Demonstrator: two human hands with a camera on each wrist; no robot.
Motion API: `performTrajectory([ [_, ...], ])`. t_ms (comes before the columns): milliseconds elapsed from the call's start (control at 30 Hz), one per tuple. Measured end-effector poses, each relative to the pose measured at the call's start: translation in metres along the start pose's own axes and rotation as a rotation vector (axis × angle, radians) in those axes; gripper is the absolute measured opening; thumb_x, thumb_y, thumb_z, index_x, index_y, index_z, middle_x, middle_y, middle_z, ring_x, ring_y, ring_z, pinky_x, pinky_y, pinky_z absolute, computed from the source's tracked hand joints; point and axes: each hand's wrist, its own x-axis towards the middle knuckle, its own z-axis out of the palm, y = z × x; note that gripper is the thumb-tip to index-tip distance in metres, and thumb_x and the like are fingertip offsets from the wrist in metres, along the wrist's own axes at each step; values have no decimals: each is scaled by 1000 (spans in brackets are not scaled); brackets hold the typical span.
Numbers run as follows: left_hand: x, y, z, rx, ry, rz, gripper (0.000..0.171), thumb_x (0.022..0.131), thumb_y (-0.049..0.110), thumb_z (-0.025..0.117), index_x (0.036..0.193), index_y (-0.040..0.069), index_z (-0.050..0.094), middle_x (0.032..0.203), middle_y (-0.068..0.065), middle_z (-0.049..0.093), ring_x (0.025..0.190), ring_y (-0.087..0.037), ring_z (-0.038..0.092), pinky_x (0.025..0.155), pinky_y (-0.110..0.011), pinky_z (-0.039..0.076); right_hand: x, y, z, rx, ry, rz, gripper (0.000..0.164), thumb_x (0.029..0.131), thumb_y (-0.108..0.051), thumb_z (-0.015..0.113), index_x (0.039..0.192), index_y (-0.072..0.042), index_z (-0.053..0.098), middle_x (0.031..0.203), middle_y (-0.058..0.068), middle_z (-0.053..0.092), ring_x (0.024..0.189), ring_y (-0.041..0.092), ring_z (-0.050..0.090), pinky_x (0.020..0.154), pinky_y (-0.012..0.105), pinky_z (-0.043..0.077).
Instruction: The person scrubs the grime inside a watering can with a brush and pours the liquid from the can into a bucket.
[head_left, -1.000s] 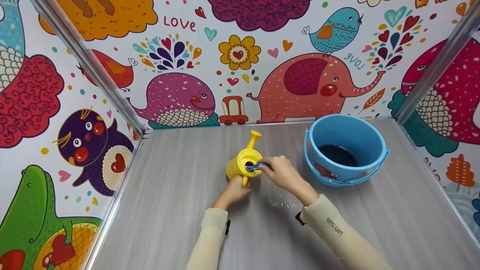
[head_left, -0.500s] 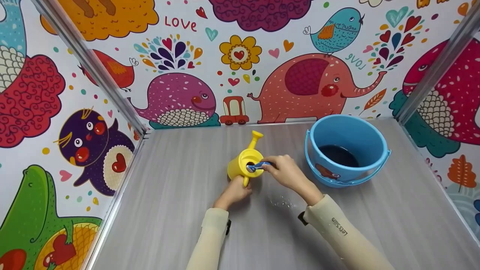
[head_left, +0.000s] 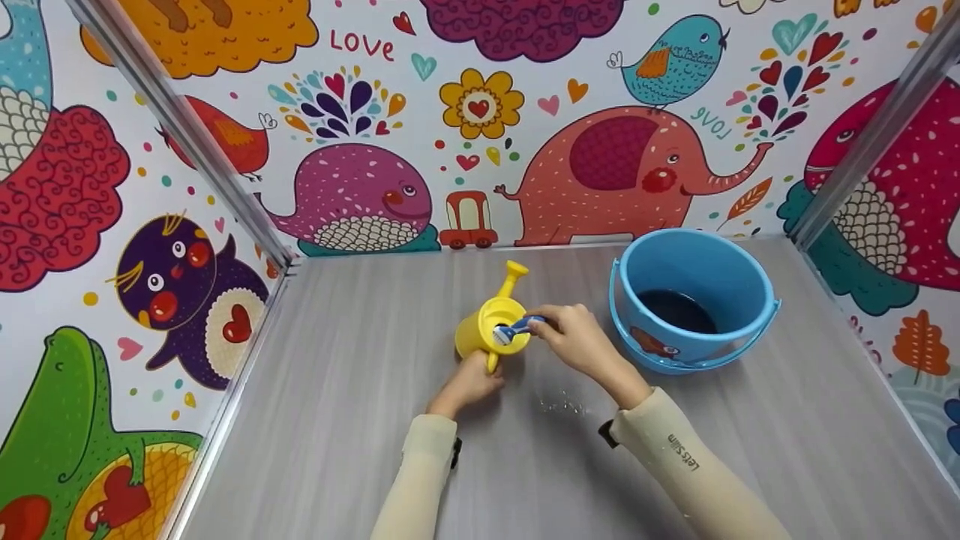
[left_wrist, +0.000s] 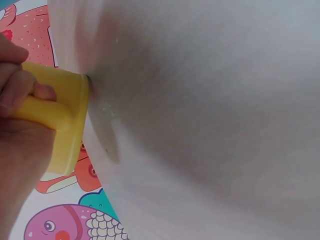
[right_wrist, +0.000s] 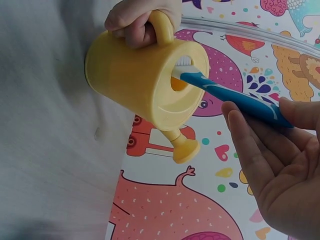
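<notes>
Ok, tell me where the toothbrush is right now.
In the head view, the blue toothbrush is just right of centre, in the right hand's grip, its bristled head at the opening of the yellow watering can.

Left hand (left_wrist: 22, 145) grips handle (left_wrist: 45, 114) of yellow can (left_wrist: 66, 90); base close to grey table (left_wrist: 210, 125), contact unclear; far wall (left_wrist: 30, 202) bears whale print (left_wrist: 72, 227).

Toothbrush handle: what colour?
Blue with pale streaks on the toothbrush handle; the right wrist view shows it best.
</notes>
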Motion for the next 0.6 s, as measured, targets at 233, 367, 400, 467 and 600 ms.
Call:
performTrajectory([
  [233, 0, -1, 0, -12, 12, 28, 36, 78, -9, 61, 61, 16, 40, 56, 8, 36, 50, -8, 34, 52, -23, 30, 1, -1, 3, -7, 4, -7, 24, 99, -19, 60, 114, -4, 72, 96, 7, 75, 78, 13, 66, 75, 34, 59],
  [367, 1, -2, 0, 8, 20, 25, 37, 77, -8, 61, 60, 17, 38, 56, 8, 35, 50, -8, 33, 51, -23, 29, 2, 0, 8, -33, 8, -19, 24, 99, -19, 60, 113, -4, 72, 91, 6, 74, 70, 10, 60, 67, 28, 53],
  [400, 1, -1, 1, 16, 22, 18, 38, 77, -8, 61, 60, 17, 38, 56, 8, 35, 50, -8, 32, 51, -23, 29, 2, 0, 9, -41, 10, -21, 24, 99, -19, 60, 113, -4, 72, 89, 6, 74, 68, 10, 58, 65, 27, 51],
  [467, 1, -1, 1, 29, 25, 4, 38, 77, -7, 61, 59, 18, 38, 55, 9, 34, 49, -8, 31, 51, -24, 28, 2, 1, 12, -50, 12, -21, 23, 99, -18, 60, 112, -4, 72, 87, 6, 73, 66, 10, 55, 62, 26, 47],
  [600, 1, 0, 1, 35, 22, -3, 39, 77, -7, 61, 59, 18, 38, 55, 9, 34, 49, -8, 31, 50, -24, 28, 3, 1, 17, -45, 5, -16, 23, 98, -18, 61, 112, -4, 72, 88, 6, 73, 65, 10, 54, 61, 26, 46],
])
